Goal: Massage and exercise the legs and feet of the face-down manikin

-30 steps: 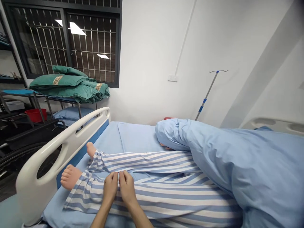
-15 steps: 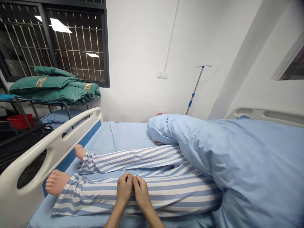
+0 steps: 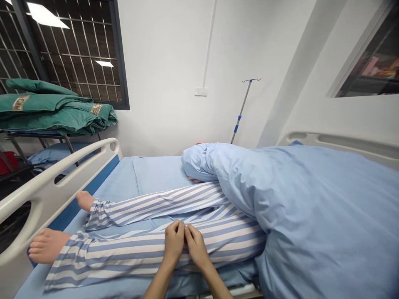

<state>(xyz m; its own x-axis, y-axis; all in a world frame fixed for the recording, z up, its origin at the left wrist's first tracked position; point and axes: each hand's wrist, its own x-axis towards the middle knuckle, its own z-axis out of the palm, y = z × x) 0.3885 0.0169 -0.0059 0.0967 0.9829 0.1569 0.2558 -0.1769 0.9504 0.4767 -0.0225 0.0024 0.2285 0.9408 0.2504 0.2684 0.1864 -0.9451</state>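
over striped trousers (image 3: 131,248), with room before the quilt edge (image 3: 262,220), left hand (image 3: 174,238) and right hand (image 3: 196,244), fingers (image 3: 192,231) clenched

Legs (image 3: 124,251) on mattress (image 3: 162,174), footboard (image 3: 46,196) left, quilt (image 3: 311,199) right, apparently headboard (image 3: 314,138) behind.

Barred window (image 3: 73,52), slim IV pole (image 3: 241,109)

Bed (image 3: 158,170): head camera looked down across it, from close beside.
Wall (image 3: 162,62): faced nearly head-on, beyond the bed.
Barred window (image 3: 84,54): was cropped, seemingly past the bed's foot.
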